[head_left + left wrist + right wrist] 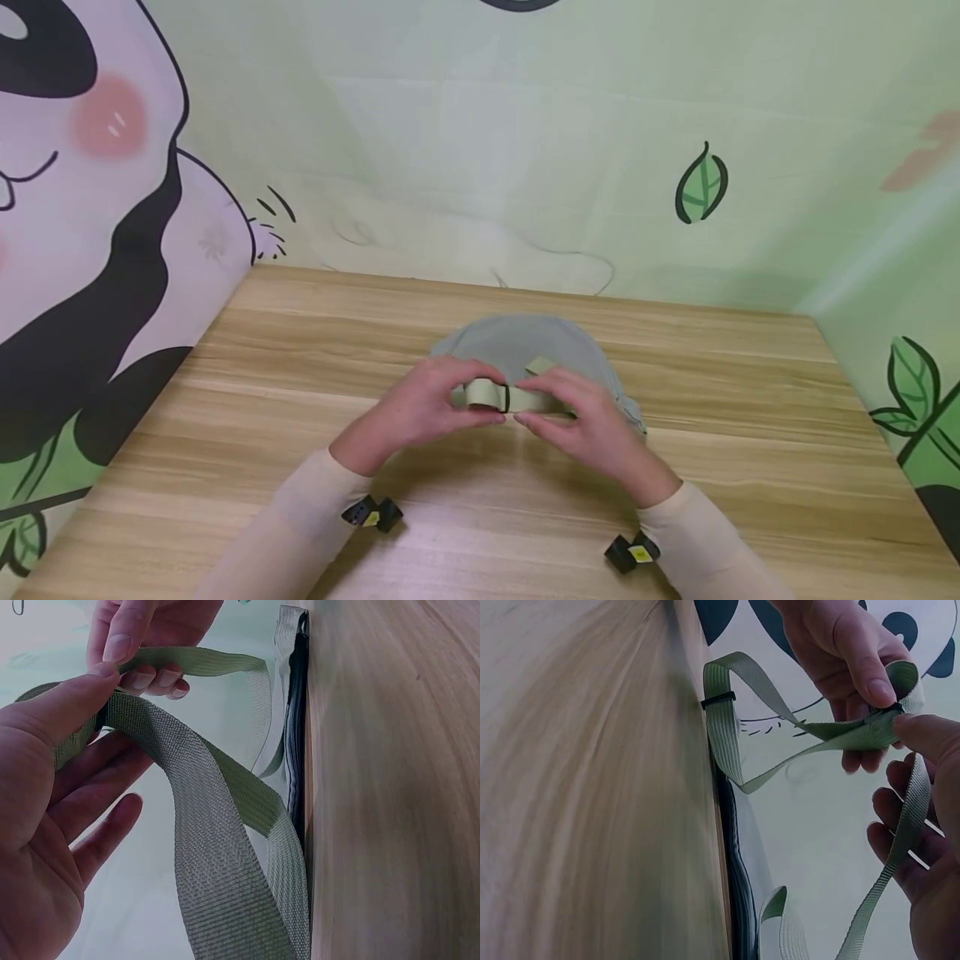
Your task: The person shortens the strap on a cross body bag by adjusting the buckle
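A grey, round-edged bag (517, 337) lies flat on the wooden table, with a dark zipper (297, 742) along its edge in the left wrist view. Above it, a pale green webbing strap (536, 402) passes through a small black slide buckle (506, 397). My left hand (416, 408) pinches the looped strap at the buckle between thumb and fingers. From the other side, my right hand (592, 421) pinches the strap close to the buckle, its fingertips almost meeting the left ones. A second black slider (719, 700) sits lower on the strap in the right wrist view.
The wooden table (300, 333) ends at a printed fabric backdrop (465, 125) with a panda and leaves, which rises behind and on both sides. Each wrist carries a small black camera, the left one (372, 514) and the right one (632, 552).
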### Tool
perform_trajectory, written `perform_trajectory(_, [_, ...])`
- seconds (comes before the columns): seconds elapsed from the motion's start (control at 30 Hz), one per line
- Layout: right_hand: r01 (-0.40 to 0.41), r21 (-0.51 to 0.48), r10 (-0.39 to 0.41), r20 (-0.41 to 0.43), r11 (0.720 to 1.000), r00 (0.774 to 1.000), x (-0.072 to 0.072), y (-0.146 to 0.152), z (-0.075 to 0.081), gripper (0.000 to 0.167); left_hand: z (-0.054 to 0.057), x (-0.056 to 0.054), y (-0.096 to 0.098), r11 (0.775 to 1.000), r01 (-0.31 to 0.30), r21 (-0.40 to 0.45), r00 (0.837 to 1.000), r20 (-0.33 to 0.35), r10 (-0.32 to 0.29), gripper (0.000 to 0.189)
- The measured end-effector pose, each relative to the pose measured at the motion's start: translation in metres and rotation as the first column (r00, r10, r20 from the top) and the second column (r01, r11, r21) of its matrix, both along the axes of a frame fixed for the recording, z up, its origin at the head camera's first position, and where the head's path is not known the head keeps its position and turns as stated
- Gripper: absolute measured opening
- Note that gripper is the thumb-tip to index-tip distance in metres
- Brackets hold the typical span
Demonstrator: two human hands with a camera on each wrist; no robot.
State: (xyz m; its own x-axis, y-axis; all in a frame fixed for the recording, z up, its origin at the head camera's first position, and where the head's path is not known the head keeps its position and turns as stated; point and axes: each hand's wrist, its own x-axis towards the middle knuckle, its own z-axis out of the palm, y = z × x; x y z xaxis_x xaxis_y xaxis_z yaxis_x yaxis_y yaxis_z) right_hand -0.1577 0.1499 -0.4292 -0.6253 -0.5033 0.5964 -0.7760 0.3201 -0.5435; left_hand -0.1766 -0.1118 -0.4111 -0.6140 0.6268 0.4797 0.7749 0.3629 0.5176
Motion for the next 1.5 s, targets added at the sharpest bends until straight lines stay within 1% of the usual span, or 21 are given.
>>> perform_trajectory(0.17, [-0.007,0.000,0.007,-0.005,1.000,1.000,0.000,-0.003,0.000,0.044,-0.001,0.000,0.002,1.000,0.007,0.003,1.000,-0.017,-0.007,0.035])
perform_trajectory(0.37, [0.013,0.027,-0.013,0.010,1.000,1.000,0.001,-0.003,0.000,0.044,0.001,0.001,0.002,1.000,-0.006,-0.013,1.000,0.016,0.006,0.036])
perform_trajectory(0.53, [0.059,0.050,-0.059,0.011,0.997,0.998,0.001,0.003,-0.003,0.044,0.001,0.003,-0.002,0.999,-0.042,-0.028,0.998,0.051,0.043,0.036])
perform_trajectory(0.7, [0.105,0.029,-0.105,-0.001,0.994,0.994,0.001,0.010,-0.006,0.043,0.000,0.002,-0.006,0.998,-0.067,-0.005,0.996,0.056,0.067,0.035])
perform_trajectory(0.87, [0.088,0.018,-0.088,-0.037,0.996,0.995,-0.001,0.012,-0.008,0.043,-0.002,0.001,-0.007,0.998,-0.065,0.028,0.996,0.062,0.063,0.034])
perform_trajectory(0.97, [0.072,0.010,-0.072,-0.043,0.997,0.996,-0.001,0.011,-0.007,0.042,-0.003,0.001,-0.006,0.997,-0.061,0.039,0.996,0.071,0.058,0.035])
perform_trajectory(1.2, [0.029,0.005,-0.028,-0.051,1.000,0.998,-0.002,0.007,-0.004,0.041,-0.003,0.000,-0.004,0.999,-0.028,0.045,0.994,0.106,0.023,0.034])
perform_trajectory(1.4, [0.014,0.008,-0.013,-0.034,1.000,0.999,-0.001,0.004,-0.001,0.040,-0.003,-0.001,-0.001,0.999,-0.004,0.042,0.997,0.081,0.001,0.034])
perform_trajectory(1.5, [0.005,0.001,-0.005,-0.050,1.000,0.999,-0.001,0.002,-0.001,0.042,-0.003,-0.001,0.000,0.999,0.004,0.036,0.997,0.073,-0.006,0.033])
